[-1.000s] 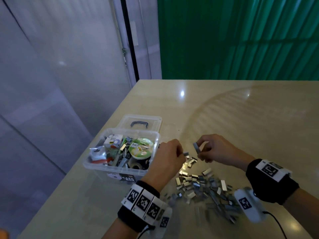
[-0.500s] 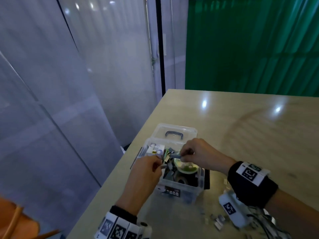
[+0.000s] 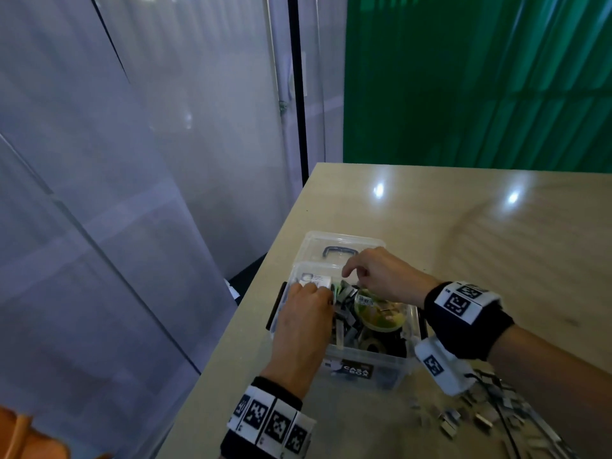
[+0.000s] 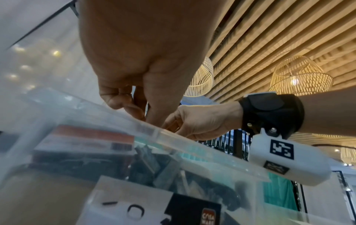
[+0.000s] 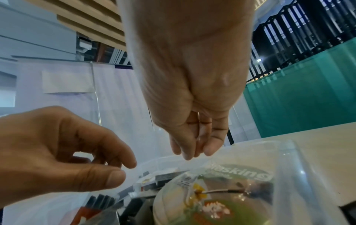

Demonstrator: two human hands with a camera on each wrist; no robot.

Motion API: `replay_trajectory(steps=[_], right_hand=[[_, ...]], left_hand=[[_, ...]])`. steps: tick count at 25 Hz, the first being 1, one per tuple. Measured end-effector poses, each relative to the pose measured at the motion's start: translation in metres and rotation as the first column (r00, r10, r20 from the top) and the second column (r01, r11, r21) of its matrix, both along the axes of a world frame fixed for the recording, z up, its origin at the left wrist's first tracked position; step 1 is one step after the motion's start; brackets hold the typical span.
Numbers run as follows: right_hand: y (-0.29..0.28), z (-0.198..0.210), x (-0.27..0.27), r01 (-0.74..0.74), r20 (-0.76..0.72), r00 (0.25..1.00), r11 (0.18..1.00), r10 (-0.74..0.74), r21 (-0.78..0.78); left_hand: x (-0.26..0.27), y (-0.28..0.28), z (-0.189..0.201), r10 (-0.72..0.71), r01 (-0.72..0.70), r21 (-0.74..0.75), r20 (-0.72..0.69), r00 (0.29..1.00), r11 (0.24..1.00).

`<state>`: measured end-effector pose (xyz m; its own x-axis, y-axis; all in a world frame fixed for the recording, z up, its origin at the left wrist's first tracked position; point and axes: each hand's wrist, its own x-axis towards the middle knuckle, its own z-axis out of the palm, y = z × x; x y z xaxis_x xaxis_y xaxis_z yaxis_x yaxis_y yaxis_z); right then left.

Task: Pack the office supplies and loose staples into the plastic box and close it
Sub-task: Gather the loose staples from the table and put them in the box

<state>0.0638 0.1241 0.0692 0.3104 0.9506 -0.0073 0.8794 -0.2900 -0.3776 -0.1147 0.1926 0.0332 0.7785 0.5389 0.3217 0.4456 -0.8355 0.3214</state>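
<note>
At the near left corner of the pale wooden table (image 3: 496, 246), the clear plastic box (image 3: 367, 367) sits with its long axis running from the near edge away, its hinged lid (image 3: 341, 241) laid open flat on the far side, handle up; inside lie a masking tape roll (image 3: 381, 314), a small white carton (image 3: 314, 280) and grey staple strips; the left hand (image 3: 306, 321) hovers over the box's left half, fingers loosely curled and holding nothing visible; the right hand (image 3: 381, 276) hangs over the far rim, fingertips drawn together, empty as far as shows; loose staples (image 3: 480, 415) lie scattered to the box's right; frosted panels and a green curtain (image 3: 480, 77) stand behind.
</note>
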Motion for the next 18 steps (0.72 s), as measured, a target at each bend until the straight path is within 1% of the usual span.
replay_trajectory(steps=[2,6,10,14,18], right_hand=[[-0.004,0.001,0.003,0.018,-0.025,1.0,1.0,-0.018,-0.001],[-0.016,0.005,0.006,0.0,-0.095,0.995,1.0,0.001,0.01],[-0.03,0.01,0.01,-0.015,-0.127,0.992,1.0,0.013,-0.016],[-0.05,0.014,0.02,0.008,-0.165,0.986,1.0,-0.012,-0.025],[-0.094,0.015,0.038,0.073,-0.205,0.975,0.997,-0.079,-0.039]], left_hand=[[-0.001,0.003,0.005,-0.014,0.014,-0.007,0.035,0.999,1.0],[0.0,0.01,0.011,0.003,0.0,-0.053,0.039,0.999,0.999],[0.014,0.005,0.017,-0.053,0.055,-0.057,0.048,0.997,0.997],[0.033,-0.004,0.019,-0.096,0.094,-0.081,-0.016,0.995,0.992],[0.056,-0.025,0.024,-0.179,0.172,-0.12,-0.051,0.983,0.978]])
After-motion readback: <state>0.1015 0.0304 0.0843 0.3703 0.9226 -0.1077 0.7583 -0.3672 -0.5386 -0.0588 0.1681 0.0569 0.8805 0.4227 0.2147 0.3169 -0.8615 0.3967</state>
